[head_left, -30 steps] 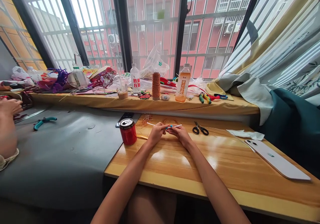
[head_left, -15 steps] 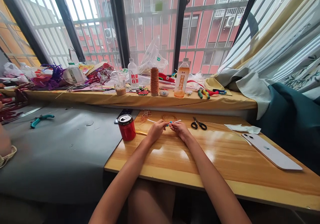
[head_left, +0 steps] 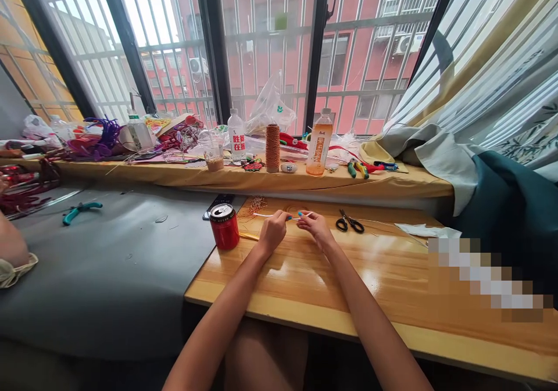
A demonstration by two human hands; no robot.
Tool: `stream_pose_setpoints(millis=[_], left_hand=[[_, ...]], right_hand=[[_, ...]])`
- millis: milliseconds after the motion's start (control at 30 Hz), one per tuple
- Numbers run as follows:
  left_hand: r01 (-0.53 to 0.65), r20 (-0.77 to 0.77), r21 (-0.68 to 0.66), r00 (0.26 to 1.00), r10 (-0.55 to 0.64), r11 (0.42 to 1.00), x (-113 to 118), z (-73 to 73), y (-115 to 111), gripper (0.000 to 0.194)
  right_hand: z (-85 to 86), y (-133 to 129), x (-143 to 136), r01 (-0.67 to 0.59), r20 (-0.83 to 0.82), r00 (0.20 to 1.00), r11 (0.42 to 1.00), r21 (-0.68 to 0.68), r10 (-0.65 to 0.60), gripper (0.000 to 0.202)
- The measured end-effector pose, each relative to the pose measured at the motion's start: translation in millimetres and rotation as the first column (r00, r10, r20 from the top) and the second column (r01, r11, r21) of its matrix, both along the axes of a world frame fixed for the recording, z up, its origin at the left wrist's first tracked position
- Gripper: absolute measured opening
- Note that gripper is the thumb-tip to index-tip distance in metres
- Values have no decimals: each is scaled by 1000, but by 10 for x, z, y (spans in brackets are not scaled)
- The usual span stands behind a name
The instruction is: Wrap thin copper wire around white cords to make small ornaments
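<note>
My left hand (head_left: pixel 274 230) is closed around a thin white stem (head_left: pixel 261 215), one end of which sticks out to the left of the fist. Whether it is a pipe cleaner or a cord is too small to tell. Across a narrow gap, my right hand (head_left: pixel 314 228) pinches the other part of the white stem between thumb and fingers. Both hands are just above the wooden board. Left of them stands a red drink can (head_left: pixel 224 228). Black-handled scissors (head_left: pixel 349 222) lie to the right, and a tangle of copper-coloured wire (head_left: pixel 256 205) lies behind the left hand.
Teal pliers (head_left: pixel 82 211) lie on the grey mat (head_left: pixel 131 286). A spool of brown cord (head_left: pixel 272 148), an orange drink bottle (head_left: pixel 319 144) and green-yellow pliers (head_left: pixel 358 169) crowd the sill. A white tissue (head_left: pixel 429 230) is at right. Another person's arm (head_left: pixel 12 246) shows at far left.
My hands have drawn slightly apart, with the white stem between them. The left hand has turned more into a fist. The whole view has shifted slightly.
</note>
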State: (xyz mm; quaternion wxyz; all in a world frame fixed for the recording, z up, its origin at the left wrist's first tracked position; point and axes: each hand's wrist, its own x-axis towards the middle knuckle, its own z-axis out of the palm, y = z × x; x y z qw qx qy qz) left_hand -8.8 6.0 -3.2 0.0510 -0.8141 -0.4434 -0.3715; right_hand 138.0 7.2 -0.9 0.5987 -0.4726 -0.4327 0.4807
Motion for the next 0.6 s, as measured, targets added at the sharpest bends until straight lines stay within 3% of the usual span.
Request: stream_pose_setpoints(millis=[67,100,167,233,267,333,433,600], left_hand=[[-39,58,-17,998,40,999,-36,24,14,25],[-49,67,-21,997,50,999,-52,34,18,25],[-53,54,-22,997,54,998,-73,50,18,25],[-43,20,-25,999,43,999,-76,59,9,25],[-35,3,-29,999,35,999,-72,62,4,25],[-19,-22,-37,1000,18,999,-63,65,-8,25],[-13,-65,-12,998,13,1000,-61,69,-23,28],[-81,-249,80,964,99,993,-89,83,-49,37]], right_hand=[[40,-27,23,100,193,972,980,173,-133,32],[62,-51,28,102,347,914,948,301,-209,36],[97,-114,8,-69,668,674,874,481,-315,33],[115,-183,-46,-265,862,387,856,444,-327,21],[118,-213,-78,-300,906,274,866,400,-323,20],[115,-260,-132,-263,932,129,895,360,-338,24],[111,-294,-159,-162,928,48,914,372,-370,27],[124,-313,-136,-117,919,-11,914,390,-393,29]])
